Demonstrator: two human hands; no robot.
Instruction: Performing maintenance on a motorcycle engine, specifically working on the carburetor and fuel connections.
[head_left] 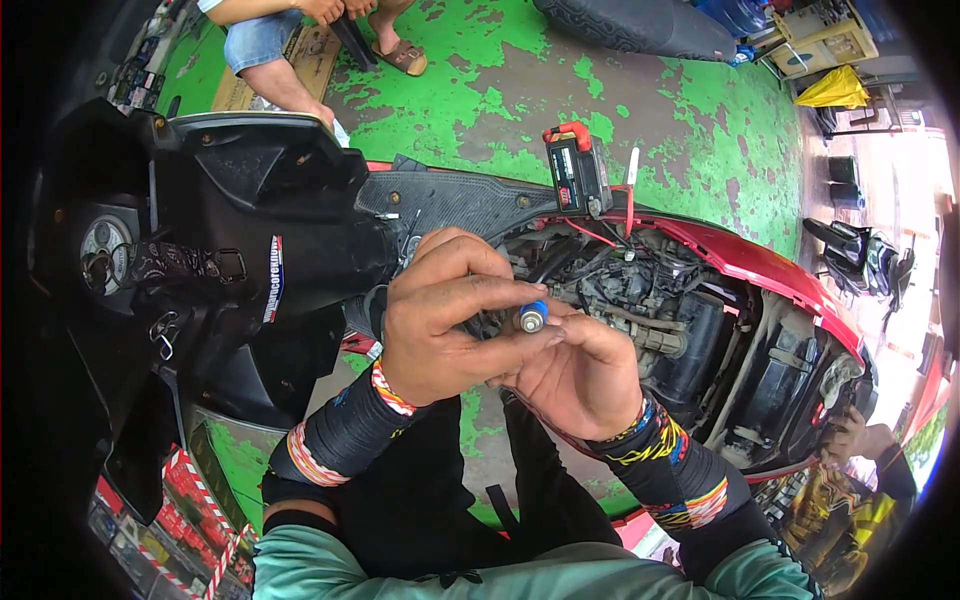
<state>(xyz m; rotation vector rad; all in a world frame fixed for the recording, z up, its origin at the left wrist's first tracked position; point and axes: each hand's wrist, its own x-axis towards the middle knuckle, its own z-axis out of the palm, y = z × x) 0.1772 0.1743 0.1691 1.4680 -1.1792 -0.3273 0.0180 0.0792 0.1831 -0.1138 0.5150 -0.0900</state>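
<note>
Between the thumb and fingertips of my left hand [450,315] is a small cylindrical part [533,317], seen end-on, with a round metal tip and a blue collar; its exact kind does not show. My right hand [590,380] is beside it, palm turned up and cupped, its thumb close to the part. The right fingers are partly hidden behind my left hand. Both hands are above a red scooter [760,255] with its seat area uncovered, baring the engine parts [640,300]. A black battery [578,178] with a red terminal cover stands at the scooter's far edge.
The scooter's black front panel [300,200] and round gauge [105,240] fill the left. Someone sits beyond it, a sandalled foot [402,58] on the green floor [480,110]. At the right, another person's hand [850,440] is at the scooter's rear. A parked motorcycle [860,255] stands farther off.
</note>
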